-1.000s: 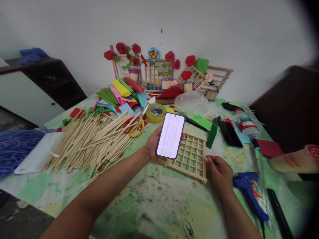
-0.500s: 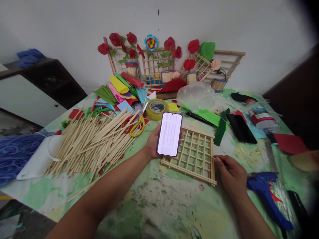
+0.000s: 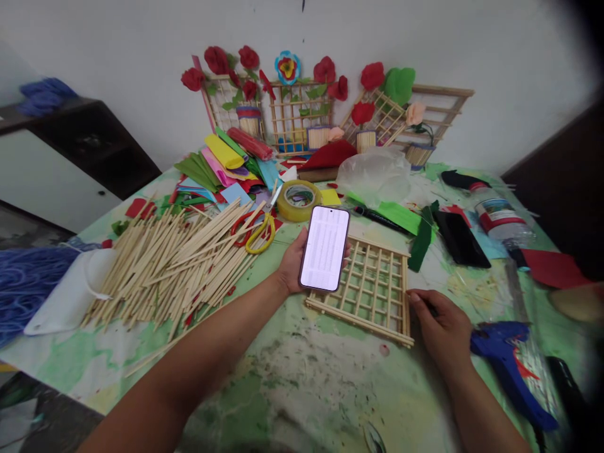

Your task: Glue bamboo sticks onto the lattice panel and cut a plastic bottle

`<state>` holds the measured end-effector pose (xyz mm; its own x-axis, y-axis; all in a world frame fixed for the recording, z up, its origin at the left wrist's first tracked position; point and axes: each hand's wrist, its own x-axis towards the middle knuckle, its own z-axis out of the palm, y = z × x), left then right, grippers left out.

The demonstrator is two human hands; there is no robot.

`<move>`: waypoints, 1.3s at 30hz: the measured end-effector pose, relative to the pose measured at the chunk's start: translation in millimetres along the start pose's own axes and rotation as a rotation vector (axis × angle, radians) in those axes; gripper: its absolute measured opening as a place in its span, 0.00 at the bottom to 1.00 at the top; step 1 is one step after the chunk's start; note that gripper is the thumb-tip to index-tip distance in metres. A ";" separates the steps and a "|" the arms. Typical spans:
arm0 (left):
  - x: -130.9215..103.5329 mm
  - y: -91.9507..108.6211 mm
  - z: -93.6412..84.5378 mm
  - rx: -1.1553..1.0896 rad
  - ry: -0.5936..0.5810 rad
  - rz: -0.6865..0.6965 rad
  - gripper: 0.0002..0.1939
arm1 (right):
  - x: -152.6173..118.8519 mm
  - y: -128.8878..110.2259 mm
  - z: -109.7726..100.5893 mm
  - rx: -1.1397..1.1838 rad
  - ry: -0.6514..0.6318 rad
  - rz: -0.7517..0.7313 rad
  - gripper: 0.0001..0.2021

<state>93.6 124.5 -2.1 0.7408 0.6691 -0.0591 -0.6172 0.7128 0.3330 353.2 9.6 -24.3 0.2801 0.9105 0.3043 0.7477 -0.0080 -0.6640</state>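
Observation:
A phone point(image 3: 324, 249) with a lit white screen is held upright in my left hand point(image 3: 291, 263), fingers wrapped round its back. Partly behind and below the phone, a wooden lattice of thin sticks point(image 3: 372, 286) lies on the table. Beside the lattice's right edge is my right hand point(image 3: 441, 324), its thumb and fingers curled together near the frame. Whatever lies between those fingers is too small to tell. Left of the phone are a pile of loose sticks point(image 3: 174, 267) and scissors with red and yellow handles point(image 3: 259, 236).
A tape roll point(image 3: 298, 200) sits behind the phone. To the right are a black phone point(image 3: 461, 239), a plastic bottle point(image 3: 503, 217) and a blue glue gun point(image 3: 512, 365). Stick trellises with paper flowers point(image 3: 302, 119) lean on the wall. Blue cord point(image 3: 35, 289) lies left.
The camera view has shifted slightly, so most things sit a little higher in the picture. Both hands keep nearly the same pose, the left one still round the phone.

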 end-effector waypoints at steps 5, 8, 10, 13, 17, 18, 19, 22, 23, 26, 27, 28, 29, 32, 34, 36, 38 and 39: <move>0.3 -0.1 -0.3 -0.005 0.008 0.010 0.35 | 0.0 1.6 0.0 0.008 -0.007 -0.002 0.13; 0.4 0.3 -1.6 0.007 -0.014 -0.010 0.36 | -0.1 2.4 0.1 0.005 -0.006 -0.003 0.13; 0.4 0.5 -2.0 0.003 -0.017 -0.004 0.35 | -0.1 2.8 0.3 0.006 -0.008 -0.004 0.13; 0.4 0.8 -2.2 -0.007 -0.015 0.008 0.35 | -0.1 3.1 0.8 0.012 -0.011 -0.001 0.13; 0.5 1.7 -4.3 0.010 -0.024 -0.032 0.36 | -0.3 2.8 1.3 0.009 -0.013 0.002 0.13; 0.5 1.9 -4.8 0.010 -0.021 -0.036 0.36 | -0.3 2.7 1.4 0.009 -0.015 0.003 0.13; 0.5 2.0 -5.2 0.008 -0.019 -0.036 0.36 | -0.3 2.7 1.4 0.009 -0.016 0.004 0.13; 0.3 2.0 -5.2 -0.003 -0.022 -0.023 0.36 | 0.2 2.9 1.2 0.009 -0.016 0.001 0.13; 0.2 1.9 -5.0 -0.006 -0.024 -0.018 0.36 | 0.3 3.1 1.0 0.007 -0.017 -0.001 0.13; 0.3 1.8 -4.8 0.000 -0.026 -0.027 0.36 | 0.5 3.8 0.7 -0.005 -0.030 -0.004 0.14; 0.4 1.8 -4.7 0.003 -0.026 -0.028 0.36 | 0.4 4.0 0.7 -0.008 -0.032 -0.003 0.14; 0.5 1.8 -4.6 0.005 -0.026 -0.028 0.36 | 0.2 4.2 0.8 -0.008 -0.033 -0.003 0.14; 0.5 1.8 -4.4 0.005 -0.024 -0.027 0.35 | 0.1 4.3 1.0 -0.006 -0.032 -0.004 0.14; 0.4 1.4 -2.2 -0.011 -0.006 -0.014 0.35 | -0.3 4.3 1.5 0.003 -0.032 -0.007 0.14; 0.1 0.8 0.2 -0.024 0.012 -0.005 0.34 | -0.3 4.1 1.7 0.004 -0.032 -0.007 0.14; -0.3 0.3 2.4 -0.030 0.024 0.008 0.34 | -0.3 4.2 1.8 0.003 -0.034 -0.006 0.14; -0.6 0.2 3.4 -0.030 0.030 0.014 0.34 | -0.2 4.7 1.9 0.007 -0.038 -0.003 0.14; -0.6 0.3 3.2 -0.030 0.032 0.013 0.34 | -0.2 5.0 1.9 0.011 -0.040 -0.002 0.14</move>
<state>93.8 123.6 1.1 0.7238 0.6847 -0.0855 -0.6352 0.7095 0.3052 355.7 10.2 -29.0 0.2542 0.9263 0.2780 0.7416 -0.0022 -0.6709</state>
